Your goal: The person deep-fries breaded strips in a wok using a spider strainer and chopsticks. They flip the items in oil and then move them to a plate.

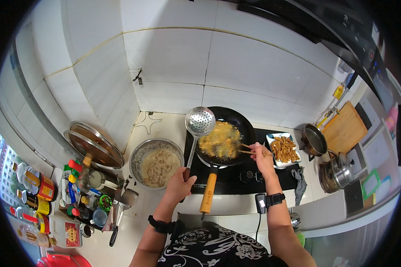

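My left hand (180,185) grips the handle of a perforated metal skimmer (201,121), whose bowl overlaps the left rim of a black wok (247,125). Golden battered pieces (220,140) bubble in oil inside the wok. In my right hand (262,157) is a pair of wooden chopsticks (246,152), their tips among the frying pieces. The wok's orange wooden handle (208,193) points towards me between my hands. Left of the stove, a metal bowl (132,163) holds battered strips in pale batter. Fried brown strips (283,149) lie on a rectangular plate (284,164) to the right.
A black gas stove (204,187) bears the wok. Glass lids (97,147) lean at the left wall, near crowded bottles (87,180) and a spatula (127,200). A small pan (314,140), a steel pot (341,170), a cutting board (346,128) and a grey cloth (299,183) are at right.
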### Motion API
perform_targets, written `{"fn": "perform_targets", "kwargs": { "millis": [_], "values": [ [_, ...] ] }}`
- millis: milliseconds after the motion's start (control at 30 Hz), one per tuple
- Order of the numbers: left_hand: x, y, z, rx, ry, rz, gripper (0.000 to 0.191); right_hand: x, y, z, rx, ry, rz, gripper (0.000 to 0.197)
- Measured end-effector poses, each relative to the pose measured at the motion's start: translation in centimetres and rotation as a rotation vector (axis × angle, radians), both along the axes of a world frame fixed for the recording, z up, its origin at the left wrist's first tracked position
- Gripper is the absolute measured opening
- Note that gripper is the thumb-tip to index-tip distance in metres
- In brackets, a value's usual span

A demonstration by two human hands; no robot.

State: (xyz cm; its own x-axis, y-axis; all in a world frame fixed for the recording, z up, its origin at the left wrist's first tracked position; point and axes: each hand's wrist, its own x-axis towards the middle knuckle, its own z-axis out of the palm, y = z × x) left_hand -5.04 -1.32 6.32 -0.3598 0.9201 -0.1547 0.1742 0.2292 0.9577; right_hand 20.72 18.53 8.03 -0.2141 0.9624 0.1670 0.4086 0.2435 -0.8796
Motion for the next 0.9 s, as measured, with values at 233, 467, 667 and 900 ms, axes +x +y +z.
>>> {"fn": "perform_targets", "kwargs": {
  "millis": [233,467,667,900],
  "values": [
    [-0.7,4.1,0.3,0.117,0.599,0.000,0.034,1.3,-2.0,-0.1,0.041,0.051,-0.047,0.028],
    [0.0,7.8,2.2,-0.089,0.954,-0.079,0.029,1.2,-2.5,-1.1,-0.032,0.201,-0.104,0.029],
    [-0.3,9.2,2.6,-0.027,0.943,-0.218,0.019,-0.1,-2.1,-2.9,-0.093,0.194,-0.071,0.031],
    [-0.5,7.4,3.4,-0.250,-0.044,-0.316,0.019,-1.6,-1.8,-2.8,-0.151,0.352,-0.037,0.030]
  ]
}}
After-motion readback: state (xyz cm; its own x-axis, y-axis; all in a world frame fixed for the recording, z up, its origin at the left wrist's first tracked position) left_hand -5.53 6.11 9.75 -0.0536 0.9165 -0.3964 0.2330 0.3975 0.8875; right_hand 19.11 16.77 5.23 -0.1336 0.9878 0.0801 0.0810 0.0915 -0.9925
